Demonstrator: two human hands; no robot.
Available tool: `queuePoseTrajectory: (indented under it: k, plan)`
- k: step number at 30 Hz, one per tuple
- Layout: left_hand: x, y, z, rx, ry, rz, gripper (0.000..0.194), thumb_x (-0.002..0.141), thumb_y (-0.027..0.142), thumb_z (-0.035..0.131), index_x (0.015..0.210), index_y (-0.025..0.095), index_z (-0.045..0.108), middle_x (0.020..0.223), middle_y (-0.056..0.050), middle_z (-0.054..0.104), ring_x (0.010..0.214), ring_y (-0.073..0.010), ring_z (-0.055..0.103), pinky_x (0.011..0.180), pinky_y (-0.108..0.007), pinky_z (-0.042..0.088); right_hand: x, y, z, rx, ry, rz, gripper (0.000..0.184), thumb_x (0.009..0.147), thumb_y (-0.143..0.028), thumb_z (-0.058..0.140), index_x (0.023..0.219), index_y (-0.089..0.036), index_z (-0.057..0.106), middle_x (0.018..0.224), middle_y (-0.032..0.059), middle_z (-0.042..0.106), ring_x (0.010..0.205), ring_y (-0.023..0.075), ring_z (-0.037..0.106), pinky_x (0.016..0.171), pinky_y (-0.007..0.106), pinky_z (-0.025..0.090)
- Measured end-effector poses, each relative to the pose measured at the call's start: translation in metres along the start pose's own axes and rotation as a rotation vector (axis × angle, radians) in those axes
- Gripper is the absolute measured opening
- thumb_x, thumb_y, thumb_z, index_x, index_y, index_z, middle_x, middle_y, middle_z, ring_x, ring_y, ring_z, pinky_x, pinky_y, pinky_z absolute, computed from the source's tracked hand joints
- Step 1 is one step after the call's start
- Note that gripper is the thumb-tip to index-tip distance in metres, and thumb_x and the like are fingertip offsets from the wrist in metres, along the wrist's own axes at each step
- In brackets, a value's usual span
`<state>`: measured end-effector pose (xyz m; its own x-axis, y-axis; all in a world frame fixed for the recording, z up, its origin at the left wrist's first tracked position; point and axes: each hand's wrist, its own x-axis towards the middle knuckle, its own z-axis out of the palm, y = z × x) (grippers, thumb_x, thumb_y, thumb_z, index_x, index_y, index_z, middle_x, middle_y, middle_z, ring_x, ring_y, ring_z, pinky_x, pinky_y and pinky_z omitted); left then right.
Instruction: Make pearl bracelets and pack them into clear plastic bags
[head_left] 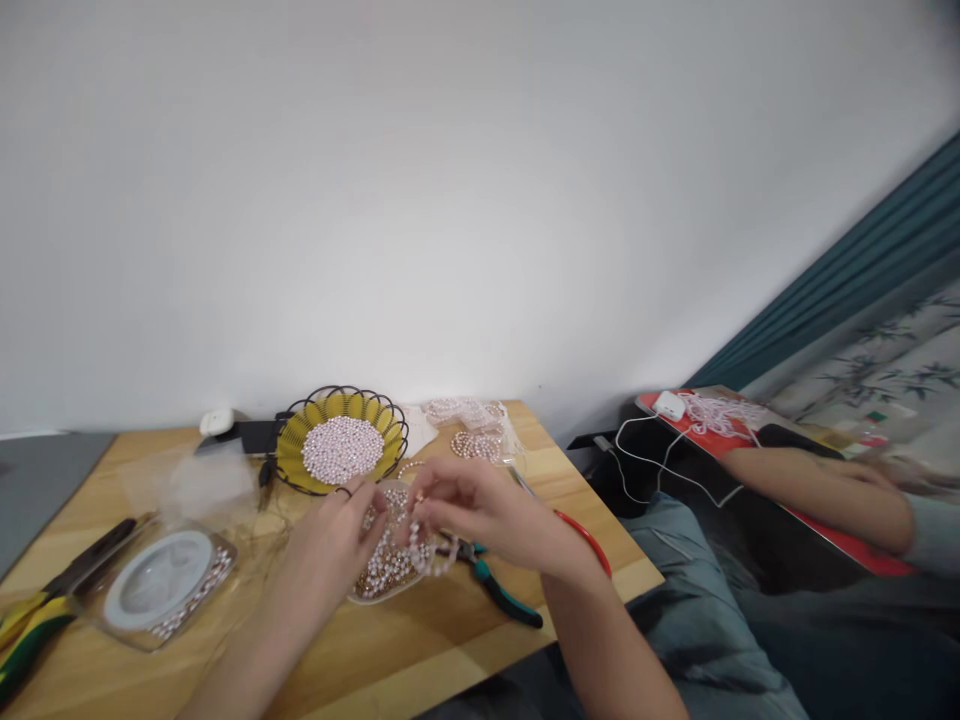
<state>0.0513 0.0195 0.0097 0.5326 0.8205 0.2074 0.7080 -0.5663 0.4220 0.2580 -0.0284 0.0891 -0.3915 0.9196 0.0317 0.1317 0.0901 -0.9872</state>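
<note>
My right hand (476, 505) is closed, its fingertips pinching a short strand of pale pearl beads (435, 565) that dangles in a loop. Close by on the left, my left hand (341, 525) has its fingers curled together; a dark ring shows on one finger. Whatever those fingers hold is too small to make out. Both hands are above a clear tub (373, 601) filled with loose pearly beads (390, 565). Green-handled pliers (506, 597) lie on the wooden table just right of the tub, partly under my right wrist.
Behind my hands stands a yellow basket (285, 470) of pink beads. Bead strands (476, 443) lie at the back right. Left are a clear box with a white spool (161, 580) and yellow-green pliers (45, 610). A red handle (585, 540) shows rightward. Another person's arm (817, 495) rests on a red table.
</note>
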Motion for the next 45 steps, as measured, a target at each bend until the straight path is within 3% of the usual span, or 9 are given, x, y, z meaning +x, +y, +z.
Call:
queuePoseTrajectory:
  k: [2,5,8,12,17,24,32,37,45]
  plan:
    - [-0.001,0.002,-0.002,-0.008,0.002,0.006,0.016,0.094,0.02,0.049,0.095,0.021,0.065,0.089,-0.008,0.073,0.077,-0.0263,0.071,0.065,-0.034,0.05,0.006,0.012,0.013,0.042,-0.025,0.044,0.005,0.093,-0.026,0.065,0.091,-0.022,0.066,0.08,0.0005,0.074,0.078,0.0157,0.072,0.074,0.031,0.057]
    - [-0.005,0.002,-0.005,-0.042,-0.001,0.053,0.019,0.088,0.012,0.053,0.097,0.022,0.066,0.1,-0.007,0.073,0.09,-0.0258,0.071,0.075,-0.035,0.053,0.018,0.028,0.017,0.059,0.096,0.049,0.009,0.091,-0.026,0.069,0.085,-0.02,0.064,0.077,-0.0003,0.073,0.076,0.0158,0.072,0.078,0.033,0.056]
    - [-0.011,0.0,-0.007,-0.111,-0.004,0.101,0.014,0.09,0.014,0.055,0.09,0.023,0.065,0.096,-0.004,0.073,0.087,-0.0233,0.071,0.077,-0.034,0.054,0.027,0.038,0.011,0.037,0.214,0.042,0.01,0.09,-0.024,0.069,0.085,-0.02,0.062,0.072,-0.0019,0.072,0.072,0.0151,0.071,0.073,0.031,0.056]
    - [-0.018,-0.008,-0.004,-0.206,0.036,0.162,0.016,0.094,0.017,0.053,0.086,0.023,0.065,0.098,-0.004,0.073,0.088,-0.0236,0.07,0.077,-0.035,0.054,0.031,0.042,0.009,0.038,0.238,0.044,0.009,0.091,-0.023,0.066,0.084,-0.021,0.06,0.07,-0.0025,0.071,0.069,0.0147,0.07,0.07,0.03,0.055]
    - [-0.021,-0.013,0.003,-0.212,0.038,0.178,0.017,0.094,0.016,0.054,0.087,0.023,0.067,0.111,-0.007,0.073,0.097,-0.0261,0.07,0.083,-0.039,0.055,0.033,0.046,0.023,0.01,0.263,-0.059,0.006,0.088,-0.023,0.066,0.084,-0.021,0.063,0.075,-0.001,0.071,0.074,0.0159,0.068,0.072,0.031,0.054]
    - [-0.02,-0.01,-0.001,-0.219,0.011,0.187,0.017,0.093,0.014,0.056,0.091,0.023,0.071,0.123,-0.01,0.072,0.105,-0.0279,0.072,0.088,-0.043,0.058,0.036,0.046,0.033,-0.034,0.34,-0.128,0.002,0.088,-0.019,0.066,0.088,-0.021,0.066,0.081,0.001,0.073,0.077,0.0176,0.07,0.075,0.033,0.055]
    - [-0.023,-0.007,-0.009,-0.272,0.052,0.219,0.016,0.092,0.017,0.056,0.085,0.024,0.068,0.115,-0.007,0.075,0.1,-0.0246,0.074,0.083,-0.035,0.058,0.038,0.052,0.038,-0.039,0.366,-0.18,0.003,0.089,-0.022,0.068,0.091,-0.022,0.069,0.08,0.001,0.073,0.076,0.0177,0.071,0.074,0.033,0.057]
    - [-0.026,-0.014,-0.007,-0.302,0.062,0.172,0.014,0.094,0.02,0.056,0.086,0.025,0.066,0.114,-0.005,0.074,0.096,-0.0223,0.074,0.082,-0.031,0.057,0.037,0.048,0.04,-0.083,0.347,-0.165,0.007,0.087,-0.018,0.07,0.091,-0.022,0.074,0.084,0.0017,0.076,0.081,0.0184,0.073,0.078,0.033,0.057]
    - [-0.028,-0.018,-0.01,-0.283,0.149,0.198,0.016,0.096,0.023,0.053,0.087,0.024,0.066,0.126,-0.008,0.069,0.099,-0.0219,0.074,0.084,-0.031,0.056,0.024,0.033,0.031,-0.37,0.176,-0.143,0.016,0.093,-0.016,0.067,0.103,-0.025,0.074,0.094,0.003,0.079,0.086,0.0198,0.075,0.079,0.034,0.058]
